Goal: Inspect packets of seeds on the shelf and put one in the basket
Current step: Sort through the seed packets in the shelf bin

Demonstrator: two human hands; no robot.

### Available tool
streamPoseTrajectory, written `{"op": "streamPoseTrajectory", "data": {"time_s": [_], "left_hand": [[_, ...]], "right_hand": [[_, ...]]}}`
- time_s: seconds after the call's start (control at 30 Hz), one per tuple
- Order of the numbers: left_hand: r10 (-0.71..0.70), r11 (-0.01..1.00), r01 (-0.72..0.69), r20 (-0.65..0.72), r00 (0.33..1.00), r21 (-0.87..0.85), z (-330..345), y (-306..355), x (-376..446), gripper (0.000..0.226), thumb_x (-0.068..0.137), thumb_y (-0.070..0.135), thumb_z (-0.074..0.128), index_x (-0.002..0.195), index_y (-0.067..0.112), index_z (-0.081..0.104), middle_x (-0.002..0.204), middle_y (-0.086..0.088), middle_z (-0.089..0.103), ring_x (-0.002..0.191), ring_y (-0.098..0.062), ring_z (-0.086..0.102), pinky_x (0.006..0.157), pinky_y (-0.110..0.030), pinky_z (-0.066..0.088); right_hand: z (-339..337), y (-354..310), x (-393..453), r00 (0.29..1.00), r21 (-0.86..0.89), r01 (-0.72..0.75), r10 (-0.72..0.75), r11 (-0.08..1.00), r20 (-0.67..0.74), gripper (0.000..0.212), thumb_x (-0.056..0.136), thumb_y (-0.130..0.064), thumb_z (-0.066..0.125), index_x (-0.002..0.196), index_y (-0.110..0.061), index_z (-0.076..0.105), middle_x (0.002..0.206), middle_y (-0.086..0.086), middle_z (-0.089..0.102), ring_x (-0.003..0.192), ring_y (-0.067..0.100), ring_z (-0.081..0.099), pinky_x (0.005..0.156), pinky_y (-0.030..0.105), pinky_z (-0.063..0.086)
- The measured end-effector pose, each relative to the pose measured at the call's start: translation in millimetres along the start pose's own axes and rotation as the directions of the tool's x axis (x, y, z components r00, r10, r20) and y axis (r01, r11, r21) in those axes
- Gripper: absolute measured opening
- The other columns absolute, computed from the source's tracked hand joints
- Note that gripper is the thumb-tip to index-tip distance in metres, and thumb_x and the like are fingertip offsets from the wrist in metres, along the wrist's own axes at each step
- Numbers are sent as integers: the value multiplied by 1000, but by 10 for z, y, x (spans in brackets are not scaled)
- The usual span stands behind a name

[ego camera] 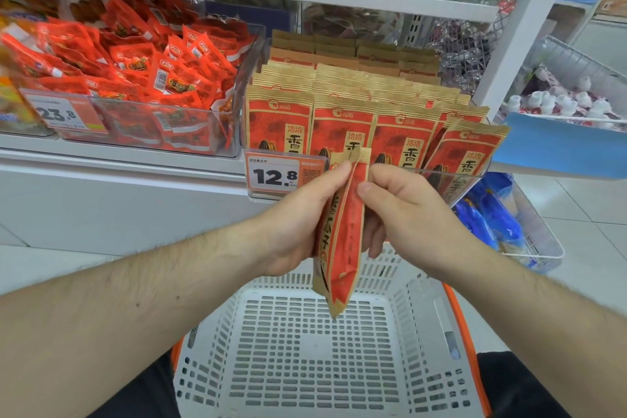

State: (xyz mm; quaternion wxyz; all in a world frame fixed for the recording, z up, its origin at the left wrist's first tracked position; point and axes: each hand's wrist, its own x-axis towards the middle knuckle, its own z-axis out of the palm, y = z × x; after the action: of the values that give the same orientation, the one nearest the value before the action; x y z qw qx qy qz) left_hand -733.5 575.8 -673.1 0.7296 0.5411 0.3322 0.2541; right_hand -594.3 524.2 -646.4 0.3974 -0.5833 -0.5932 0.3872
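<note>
Both hands up at centre. Left hand [302, 214] and right hand [400, 210] each grip a red-and-tan paper seed packet [342, 241], held edge-on, possibly two packets together. It hangs above the white perforated plastic basket [305, 349], near the shelf row of matching packets [356, 105].

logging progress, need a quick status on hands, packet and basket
Left hand and right hand both gripping one seed packet, edge-on. Held above white basket, not in yet. Nothing blocking the drop.
</note>
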Motion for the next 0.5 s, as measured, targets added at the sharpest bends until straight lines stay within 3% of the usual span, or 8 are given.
{"op": "streamPoseTrajectory", "data": {"time_s": [0.1, 0.17, 0.3, 0.5], "left_hand": [[109, 994, -108, 25, 994, -37, 13, -41, 20, 76, 80, 63, 56, 102, -9, 62, 61, -17, 58, 53, -22, 57, 53, -26, 47], [103, 994, -99, 60, 993, -55, 26, -10, -15, 59, 85, 55, 53, 84, -2, 66, 53, -15, 57, 49, -21, 57, 52, -24, 48], [54, 994, -38, 159, 986, -101, 16, 51, -73, 63, 92, 52, 34, 61, 12, 71, 54, -17, 55, 61, -32, 54, 63, -30, 50], [6, 987, 18, 148, 989, -162, 21, 55, -74, 61, 90, 53, 33, 65, 11, 69, 55, -17, 53, 62, -32, 50, 64, -34, 47]], "right_hand": [[17, -15, -7, 994, 154, -34, 17, 987, 107, 30, 105, -12, 41, 79, -3, 53, 60, 13, 63, 48, 25, 57, 42, 31, 45], [24, -13, -3, 990, 205, -50, 21, 978, 141, 29, 105, -12, 40, 81, -2, 53, 61, 14, 64, 48, 25, 57, 42, 31, 44], [26, -22, -4, 985, 269, -79, 35, 960, 167, 29, 105, -10, 39, 81, -3, 53, 62, 16, 63, 46, 24, 57, 41, 30, 43], [29, -19, -11, 986, 274, -64, 18, 960, 169, 29, 104, -11, 41, 78, -5, 54, 59, 13, 63, 45, 22, 58, 40, 28, 45]]}}
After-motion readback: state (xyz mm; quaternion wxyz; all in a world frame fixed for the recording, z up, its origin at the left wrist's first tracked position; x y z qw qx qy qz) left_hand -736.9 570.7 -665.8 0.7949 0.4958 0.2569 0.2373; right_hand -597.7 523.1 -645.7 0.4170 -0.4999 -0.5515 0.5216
